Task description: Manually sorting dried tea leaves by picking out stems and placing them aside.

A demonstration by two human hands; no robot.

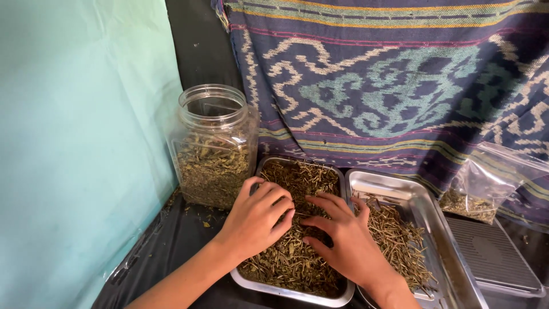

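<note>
Both hands are working in the left tray (260, 167), which is sitting on the dark counter (171, 240) and holding mixed dried leaves and stems (286, 257). The left hand (255, 217) is lying flat on the mix, fingers loosely together and holding nothing visible. The right hand (341, 237) is resting with fingers spread, its tips meeting the left hand's; whether it is pinching a stem I cannot tell.

Just right of the right hand, a second tray (420, 197) is holding a smaller pile of bare stems (394, 240), so the sorting looks partly done, with most of the mix remaining.

Beyond the left hand, a clear open jar (213, 146) is standing about half full of leaf. Far right, a clear bag (486, 186) is holding a little leaf, above a flat grey scale (492, 254). No labels are showing.
</note>
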